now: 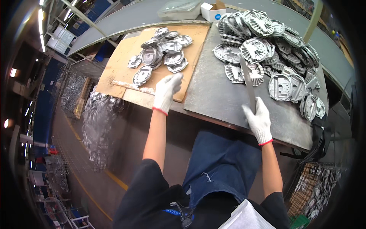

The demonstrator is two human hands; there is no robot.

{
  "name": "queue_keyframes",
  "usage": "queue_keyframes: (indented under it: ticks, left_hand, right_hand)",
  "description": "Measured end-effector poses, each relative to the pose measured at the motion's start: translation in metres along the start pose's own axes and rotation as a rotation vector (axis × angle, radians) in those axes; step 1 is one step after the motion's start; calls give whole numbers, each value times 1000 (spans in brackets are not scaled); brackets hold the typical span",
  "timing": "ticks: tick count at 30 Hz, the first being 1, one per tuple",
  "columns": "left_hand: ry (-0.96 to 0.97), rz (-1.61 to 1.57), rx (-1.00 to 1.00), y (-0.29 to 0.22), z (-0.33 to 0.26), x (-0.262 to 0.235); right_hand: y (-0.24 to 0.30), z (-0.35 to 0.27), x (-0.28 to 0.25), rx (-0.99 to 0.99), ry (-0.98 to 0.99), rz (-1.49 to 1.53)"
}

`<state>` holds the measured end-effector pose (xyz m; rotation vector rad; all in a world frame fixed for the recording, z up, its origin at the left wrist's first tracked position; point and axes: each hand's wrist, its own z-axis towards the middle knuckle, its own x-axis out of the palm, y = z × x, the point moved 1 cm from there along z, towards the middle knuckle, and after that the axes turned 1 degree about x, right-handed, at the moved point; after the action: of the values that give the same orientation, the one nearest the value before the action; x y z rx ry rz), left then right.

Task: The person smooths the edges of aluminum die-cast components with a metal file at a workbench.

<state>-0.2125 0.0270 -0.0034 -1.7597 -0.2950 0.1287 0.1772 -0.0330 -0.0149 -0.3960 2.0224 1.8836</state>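
White-gloved right hand [260,121] grips a flat grey bar [248,81] above the counter [215,93]. Left hand [166,91], loosely curled and half-open, hovers near silvery metal castings [172,46] on cardboard [118,72].

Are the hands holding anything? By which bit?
The right hand holds a long, flat file-like metal tool by its near end; the left hand seems empty.

A flat grey bar [248,81] slants from the right grip [259,120] toward heaped round silvery castings [267,48].
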Motion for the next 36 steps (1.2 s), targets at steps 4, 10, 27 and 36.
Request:
queue_keyframes:
  ticks: [4, 10, 27, 36]
  left_hand:
    - [-61, 12, -18, 27, -48, -2]
    - [-81, 90, 21, 28, -74, 25]
    - [158, 66, 256, 14, -99, 154]
    - [46, 769, 595, 22, -73, 172]
  right_hand:
    - [17, 8, -60, -185, -484, -543]
    - [-29, 56, -127, -13, -742, -760]
    - [19, -11, 9, 64, 21, 43]
    - [-4, -1, -12, -11, -34, -147]
